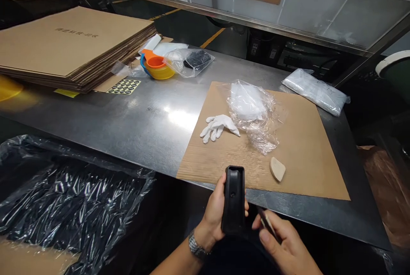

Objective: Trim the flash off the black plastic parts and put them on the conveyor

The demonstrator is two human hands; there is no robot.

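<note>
My left hand (214, 211), with a watch on its wrist, is wrapped round a long hollow black plastic part (234, 202) at the table's front edge. The part's open trough faces up, with a small hole in its floor. Close to its lower right, my right hand (286, 238) is closed on a slim dark tool with a pale strip (267, 224); its exact kind is not clear. Beyond the hands, a wedge-shaped beige block (277, 169) lies on a cardboard sheet (307, 151). A white glove (220, 128) rests there too, beside crumpled clear plastic bags (250, 104).
A tall stack of flat cardboard (77, 44) stands at the left back. Near it are a yellow and orange cup (160, 70), a bagged black part (197, 60) and a sticker sheet (124, 87). Black plastic film (80, 194) lines a box at left. A clear-wrapped pack (315, 90) lies right.
</note>
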